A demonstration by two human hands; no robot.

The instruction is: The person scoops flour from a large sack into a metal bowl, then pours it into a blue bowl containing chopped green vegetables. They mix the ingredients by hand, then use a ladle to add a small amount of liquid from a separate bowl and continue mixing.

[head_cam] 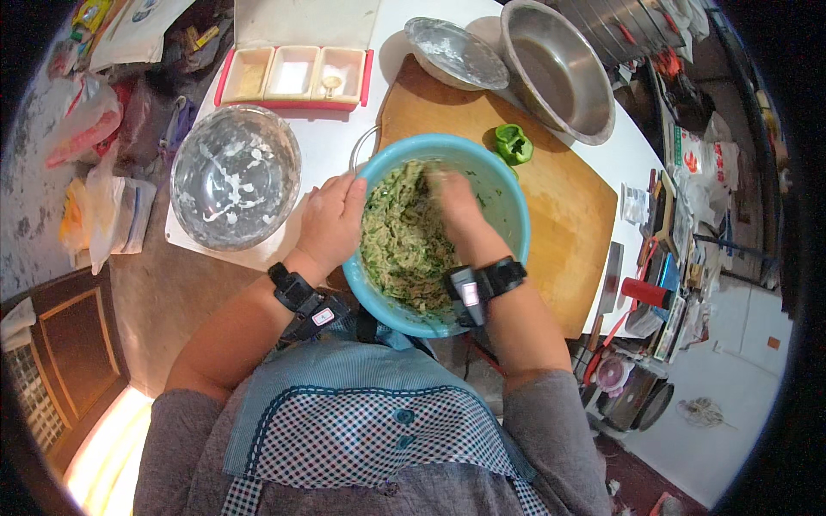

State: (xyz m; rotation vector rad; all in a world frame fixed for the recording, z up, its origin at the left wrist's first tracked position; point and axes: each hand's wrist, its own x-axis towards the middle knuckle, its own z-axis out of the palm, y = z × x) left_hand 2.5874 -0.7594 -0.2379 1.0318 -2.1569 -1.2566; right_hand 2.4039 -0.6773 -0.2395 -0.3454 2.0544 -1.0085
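Note:
A blue plastic bowl [521, 213] stands at the front of the table, partly over a wooden cutting board [568, 258]. Inside it lies a moist mixture [403, 238] of pale shreds and chopped greens. My left hand [334, 218] grips the bowl's left rim, thumb along the edge. Down in the bowl, my right hand [455, 197] touches the mixture; its fingers are blurred and partly hidden, so their grip does not show. Just behind the bowl sits a hollow piece of green bell pepper [513, 144] on the board.
At the left is a metal bowl [235, 177] with white smears. A three-part seasoning box [293, 76] with its lid raised stands behind it. Farther back are a smaller metal bowl [457, 53] and a large metal basin [556, 71] holding liquid. A cleaver [611, 277] lies at the right edge.

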